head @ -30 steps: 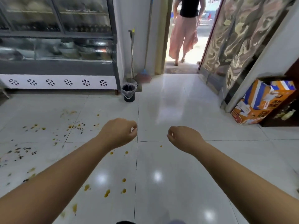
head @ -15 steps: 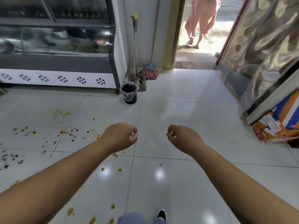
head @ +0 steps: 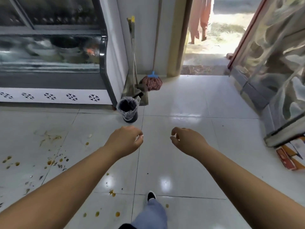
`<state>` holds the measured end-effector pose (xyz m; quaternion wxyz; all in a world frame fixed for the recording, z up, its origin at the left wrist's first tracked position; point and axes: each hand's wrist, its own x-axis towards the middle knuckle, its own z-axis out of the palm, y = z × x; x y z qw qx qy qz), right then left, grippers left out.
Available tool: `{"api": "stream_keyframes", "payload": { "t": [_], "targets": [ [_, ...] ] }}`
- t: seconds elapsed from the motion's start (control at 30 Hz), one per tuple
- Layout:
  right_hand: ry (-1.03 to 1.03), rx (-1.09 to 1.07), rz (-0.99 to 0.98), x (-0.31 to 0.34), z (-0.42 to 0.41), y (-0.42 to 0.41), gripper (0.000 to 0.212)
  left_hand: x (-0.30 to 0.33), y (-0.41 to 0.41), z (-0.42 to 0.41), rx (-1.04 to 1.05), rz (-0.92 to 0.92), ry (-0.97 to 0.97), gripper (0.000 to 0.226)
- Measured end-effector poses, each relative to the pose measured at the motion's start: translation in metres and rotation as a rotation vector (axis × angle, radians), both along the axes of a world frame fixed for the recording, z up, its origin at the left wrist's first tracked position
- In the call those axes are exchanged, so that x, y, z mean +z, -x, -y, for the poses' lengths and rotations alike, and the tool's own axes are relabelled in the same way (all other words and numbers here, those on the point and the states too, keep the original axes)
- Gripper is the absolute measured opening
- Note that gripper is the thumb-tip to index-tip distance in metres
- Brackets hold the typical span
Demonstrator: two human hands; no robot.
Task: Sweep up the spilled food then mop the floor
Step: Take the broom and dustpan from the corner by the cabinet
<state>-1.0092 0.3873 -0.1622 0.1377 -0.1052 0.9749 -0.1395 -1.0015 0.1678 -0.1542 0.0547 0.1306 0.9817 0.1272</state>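
Food (head: 54, 161) litters the floor's (head: 181, 100) left edge; I hold nothing, both hands (head: 125, 141) (head: 188, 141) loosely curled, broom (head: 132, 52) and mop (head: 152, 81) untouched.

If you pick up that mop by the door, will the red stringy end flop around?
Probably yes. The mop head is a bundle of loose strands bunched on the floor, so it would likely dangle and swing. Its long thin handle looks stiff. Leaning on the wall, it may slide sideways if bumped.

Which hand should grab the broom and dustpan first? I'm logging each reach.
Probably the left hand: the broom and dustpan stand almost straight ahead of it, above the bin. The right hand, also empty, lies further right.
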Motion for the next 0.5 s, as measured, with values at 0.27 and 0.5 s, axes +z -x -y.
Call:
{"api": "stream_keyframes", "payload": {
  "t": [0.27,0.5],
  "targets": [
    [0.026,-0.029,-0.018,0.01,-0.005,0.151,0.031,0.007,0.166,-0.003,0.018,-0.008,-0.059,0.025],
    [0.031,0.031,-0.038,0.001,-0.022,0.31,0.031,0.002,0.316,-0.023,0.087,-0.02,-0.095,0.024]
  ]
}}
